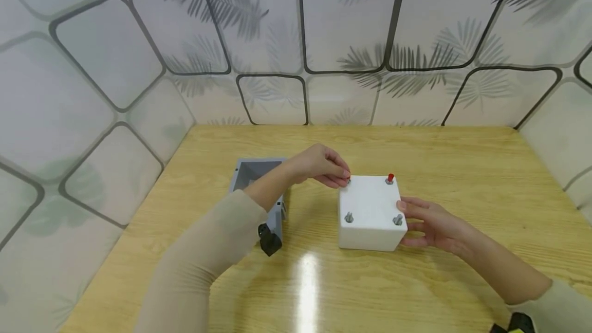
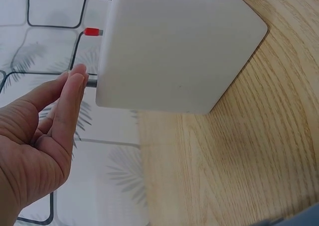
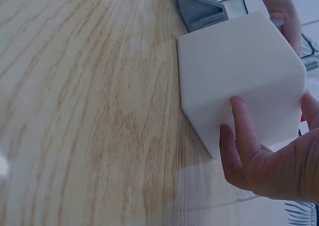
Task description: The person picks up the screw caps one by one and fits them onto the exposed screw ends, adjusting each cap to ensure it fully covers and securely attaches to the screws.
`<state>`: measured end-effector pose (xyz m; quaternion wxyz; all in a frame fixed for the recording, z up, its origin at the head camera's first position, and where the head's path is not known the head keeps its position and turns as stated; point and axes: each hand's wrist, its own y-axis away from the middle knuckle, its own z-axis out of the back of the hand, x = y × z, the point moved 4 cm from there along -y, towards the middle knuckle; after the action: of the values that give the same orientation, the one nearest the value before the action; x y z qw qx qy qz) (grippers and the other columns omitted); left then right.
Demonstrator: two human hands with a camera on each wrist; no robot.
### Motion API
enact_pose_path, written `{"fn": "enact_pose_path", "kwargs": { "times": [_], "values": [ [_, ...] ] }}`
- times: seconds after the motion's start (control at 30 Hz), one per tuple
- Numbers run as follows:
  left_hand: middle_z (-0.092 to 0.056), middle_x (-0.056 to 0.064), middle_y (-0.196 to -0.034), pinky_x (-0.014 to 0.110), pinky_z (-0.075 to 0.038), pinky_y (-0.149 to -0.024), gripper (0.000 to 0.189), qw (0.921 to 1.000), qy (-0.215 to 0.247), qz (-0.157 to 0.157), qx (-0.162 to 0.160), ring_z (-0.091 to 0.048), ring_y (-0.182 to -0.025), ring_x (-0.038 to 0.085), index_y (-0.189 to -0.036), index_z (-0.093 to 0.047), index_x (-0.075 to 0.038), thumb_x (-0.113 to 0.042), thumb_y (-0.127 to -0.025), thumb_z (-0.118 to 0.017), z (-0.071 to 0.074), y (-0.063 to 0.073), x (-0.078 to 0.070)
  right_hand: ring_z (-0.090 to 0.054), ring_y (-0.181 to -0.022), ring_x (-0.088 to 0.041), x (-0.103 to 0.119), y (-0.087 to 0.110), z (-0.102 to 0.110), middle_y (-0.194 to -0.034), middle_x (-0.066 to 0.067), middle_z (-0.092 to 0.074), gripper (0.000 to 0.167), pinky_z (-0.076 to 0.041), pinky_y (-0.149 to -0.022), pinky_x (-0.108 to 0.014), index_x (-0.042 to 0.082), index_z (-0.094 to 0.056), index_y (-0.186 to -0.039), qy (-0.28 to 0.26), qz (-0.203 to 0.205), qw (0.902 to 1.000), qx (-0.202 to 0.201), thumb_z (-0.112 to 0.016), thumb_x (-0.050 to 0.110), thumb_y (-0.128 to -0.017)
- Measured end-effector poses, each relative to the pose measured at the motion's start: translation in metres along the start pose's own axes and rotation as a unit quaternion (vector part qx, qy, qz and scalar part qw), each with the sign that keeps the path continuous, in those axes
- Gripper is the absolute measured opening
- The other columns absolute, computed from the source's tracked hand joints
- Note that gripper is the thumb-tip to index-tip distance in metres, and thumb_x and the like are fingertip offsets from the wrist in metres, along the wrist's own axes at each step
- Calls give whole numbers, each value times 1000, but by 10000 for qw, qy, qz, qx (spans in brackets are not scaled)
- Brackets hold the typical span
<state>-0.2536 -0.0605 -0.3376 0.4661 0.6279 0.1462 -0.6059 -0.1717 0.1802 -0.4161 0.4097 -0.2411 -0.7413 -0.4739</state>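
Note:
A white box [image 1: 370,204] sits on the table, with metal bolts standing up at its top corners. On the back right bolt is a red cap [image 1: 390,177]; the two front bolts [image 1: 349,217] are bare. My left hand [image 1: 324,167] pinches the end of the back left bolt [image 2: 91,83], where a speck of red shows in the head view; the fingers mostly hide the tip. My right hand [image 1: 432,224] holds the box's right side, thumb at the top edge and fingers [image 3: 244,123] against the side wall.
Left of the box stands an open grey container [image 1: 237,174], partly hidden behind my left forearm. The wooden table [image 1: 453,163] meets a patterned backdrop [image 1: 351,24] at the rear and sides. Black wrist gear [image 1: 269,240] shows by the left sleeve.

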Motion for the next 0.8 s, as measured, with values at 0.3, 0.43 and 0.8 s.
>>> {"fn": "enact_pose_path", "kwargs": {
  "times": [0.3, 0.43, 0.8],
  "values": [
    [-70, 14, -89, 32, -59, -73, 16, 9998, 200, 93, -33, -69, -70, 15, -104, -65, 6, 1, -90, -61, -2, -1, 4, -62, -97, -17, 0, -1, 0, -105, 3, -61, 82, -56, -83, -42, 3, -3, -151, 47, -33, 10000, 6, -53, 38, -96],
    [-70, 14, -88, 31, -59, -71, 16, 9997, 228, 72, -29, -69, -69, 15, -104, -65, 6, 0, -89, -62, -2, -1, 6, -62, -97, -16, -1, -1, 0, -104, 3, -62, 82, -56, -83, -42, 3, -3, -151, 36, -30, 10000, 43, -53, 38, -96],
    [-70, 12, -86, 30, -59, -72, 18, 9988, 464, 146, 31, -68, -71, 15, -106, -63, 7, 1, -89, -61, -2, -3, 10, -62, -97, -16, 0, -2, 0, -105, 4, -61, 83, -56, -83, -43, 3, -1, -151, 29, -16, 10000, 76, -52, 38, -96]
  ]
}}
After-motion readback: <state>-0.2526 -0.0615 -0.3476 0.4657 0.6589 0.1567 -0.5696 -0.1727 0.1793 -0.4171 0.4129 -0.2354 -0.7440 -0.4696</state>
